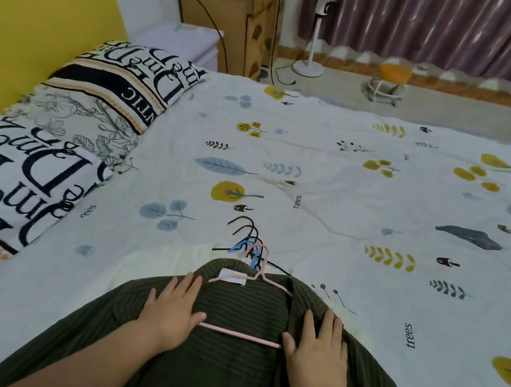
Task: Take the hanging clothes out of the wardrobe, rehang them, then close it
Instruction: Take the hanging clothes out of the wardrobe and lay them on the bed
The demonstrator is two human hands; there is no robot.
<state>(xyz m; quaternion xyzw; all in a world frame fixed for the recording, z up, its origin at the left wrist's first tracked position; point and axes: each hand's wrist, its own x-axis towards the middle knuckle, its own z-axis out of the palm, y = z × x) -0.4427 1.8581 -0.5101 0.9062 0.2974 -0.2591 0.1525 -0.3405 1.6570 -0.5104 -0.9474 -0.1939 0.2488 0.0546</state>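
Reading the layout: a dark green striped garment [216,367] lies flat on the bed [368,186], collar end away from the person, hem end running toward the bottom of the view.
Hanger: a pink hanger [239,335] sits inside the garment, its straight bar crossing left to right between the two hands, its hook pointing away toward the middle of the bed.
Long axis: the garment runs near to far; the hanger bar lies across that line.
Other hangers: a cluster of black, blue and pink hanger hooks [248,243] lies on the bed just beyond the collar, apart from both hands.
Left hand [174,308]: spread flat with straight fingers, palm down on the garment's left shoulder, its thumb touching the left end of the pink bar; it grips nothing.
Right hand [317,347]: likewise flat and spread, pressing the right front panel, its thumb at the right end of the bar; nothing held.
Nearer hand: both sit about equally close to the bar; the left lies slightly closer to the hook and the white collar label [232,277].
Judgement: the garment seems to be being settled on its hanger; lifting it would likely call for a grasp at the hook, straight ahead of both hands.
Wardrobe: not in view.
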